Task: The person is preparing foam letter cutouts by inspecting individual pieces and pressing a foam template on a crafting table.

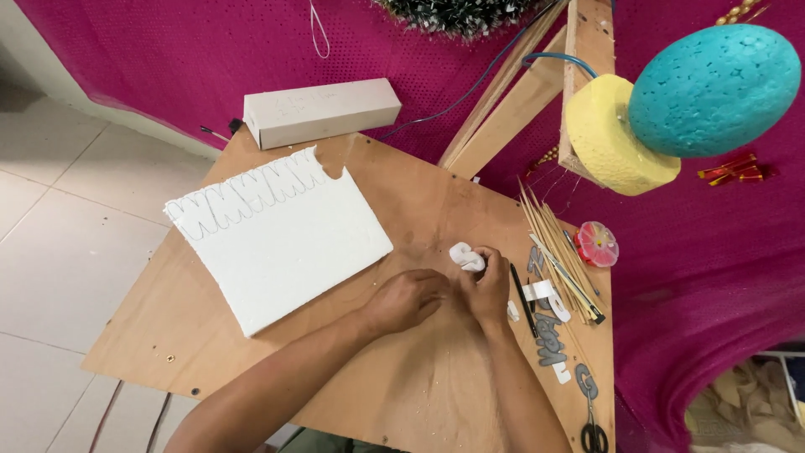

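Observation:
My right hand [486, 289] pinches a small white foam cut-out [465, 256] above a plywood board [419, 386]. My left hand [407, 299] rests right beside it, fingers curled and touching the right hand; whether it also grips the foam piece is hidden. A large white foam sheet [281, 235] with a row of outlined shapes cut along its far edge lies to the left of both hands.
Bamboo skewers [558, 252], a black pen [521, 295], grey and white foam cut-outs [551, 331] and scissors [592, 424] lie right of the hands. A grey box [321, 111] sits at the far edge. Yellow [610, 134] and teal foam shapes [714, 88] hang on a wooden frame.

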